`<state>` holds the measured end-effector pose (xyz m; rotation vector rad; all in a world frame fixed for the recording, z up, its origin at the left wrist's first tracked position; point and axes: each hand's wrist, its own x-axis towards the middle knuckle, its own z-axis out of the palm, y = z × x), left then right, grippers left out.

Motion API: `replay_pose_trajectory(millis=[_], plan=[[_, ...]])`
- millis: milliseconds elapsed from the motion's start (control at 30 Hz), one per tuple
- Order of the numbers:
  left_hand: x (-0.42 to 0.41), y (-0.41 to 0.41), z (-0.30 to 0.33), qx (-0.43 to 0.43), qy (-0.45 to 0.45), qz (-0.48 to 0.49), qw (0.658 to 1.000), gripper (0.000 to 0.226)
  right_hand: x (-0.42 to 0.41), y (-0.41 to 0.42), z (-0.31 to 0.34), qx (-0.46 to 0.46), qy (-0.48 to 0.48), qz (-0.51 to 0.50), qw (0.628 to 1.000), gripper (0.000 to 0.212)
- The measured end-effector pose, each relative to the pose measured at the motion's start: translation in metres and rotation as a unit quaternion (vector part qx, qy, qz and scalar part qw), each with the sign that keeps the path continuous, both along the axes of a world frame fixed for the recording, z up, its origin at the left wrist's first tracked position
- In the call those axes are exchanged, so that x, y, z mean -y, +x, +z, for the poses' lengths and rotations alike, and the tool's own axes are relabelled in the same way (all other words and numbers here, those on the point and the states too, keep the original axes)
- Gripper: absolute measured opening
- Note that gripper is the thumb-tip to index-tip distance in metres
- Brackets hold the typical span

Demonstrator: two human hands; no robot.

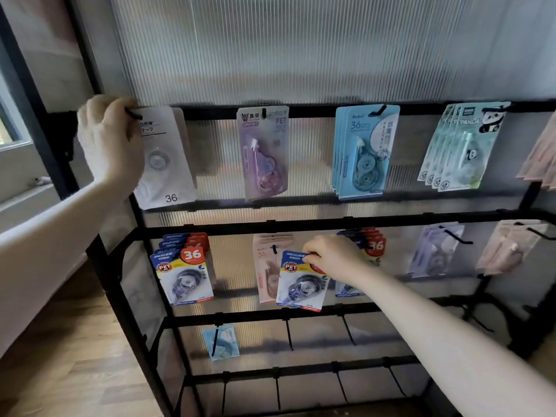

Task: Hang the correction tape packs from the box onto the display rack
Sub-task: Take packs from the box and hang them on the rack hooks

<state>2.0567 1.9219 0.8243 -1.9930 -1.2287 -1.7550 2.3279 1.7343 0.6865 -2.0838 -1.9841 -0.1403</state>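
My left hand (109, 139) is raised to the top-left hook of the black display rack (301, 111) and grips the top edge of a white correction tape pack (168, 164) marked 36. My right hand (331, 257) pinches the top of a blue-and-red correction tape pack (301, 281), held in front of the middle row beside a pink pack (264, 266). The box is not in view.
Purple (263, 152), light blue (364, 152) and panda packs (460, 149) hang on the top row. Blue-red stacks (185, 269) and a lavender pack (436, 251) hang on the middle row. One small blue pack (221, 341) hangs lower, among bare hooks. A wooden floor (60, 356) lies at left.
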Motion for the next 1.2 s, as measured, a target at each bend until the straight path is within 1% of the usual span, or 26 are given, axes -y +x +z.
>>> replay_pose_trajectory(millis=[100, 233, 300, 433, 533, 733, 900, 1033, 1200], plan=[[0.006, 0.01, -0.016, 0.025, -0.006, 0.015, 1.0, 0.044, 0.01, 0.009, -0.013, 0.0, -0.014, -0.013, 1.0, 0.022], [0.019, 0.022, -0.04, 0.017, -0.035, -0.006, 0.999, 0.062, 0.019, 0.025, -0.025, 0.003, -0.025, -0.023, 0.999, 0.022], [0.023, 0.028, -0.05, 0.013, -0.05, -0.011, 0.999, 0.061, 0.021, 0.034, -0.032, -0.008, -0.03, -0.021, 0.999, 0.024], [0.029, 0.042, -0.073, -0.064, -0.062, -0.009, 0.996, 0.059, 0.021, 0.051, -0.043, -0.022, -0.041, -0.015, 0.999, 0.024], [0.033, 0.054, -0.081, -0.094, -0.051, -0.012, 0.994, 0.059, 0.02, 0.059, -0.047, -0.016, -0.046, -0.004, 0.999, 0.025], [0.042, 0.069, -0.091, -0.141, -0.031, -0.022, 0.989, 0.058, 0.018, 0.067, -0.047, -0.034, -0.05, 0.017, 0.998, 0.024], [0.047, 0.072, -0.095, -0.158, -0.029, -0.03, 0.987, 0.058, 0.016, 0.071, -0.046, -0.042, -0.049, 0.032, 0.997, 0.022], [0.056, 0.076, -0.098, -0.174, -0.044, -0.022, 0.983, 0.059, 0.02, 0.074, -0.043, -0.048, -0.044, 0.044, 0.997, 0.02], [0.072, 0.084, -0.104, -0.191, -0.052, -0.016, 0.98, 0.059, 0.027, 0.081, -0.043, -0.035, -0.036, 0.052, 0.997, 0.026]])
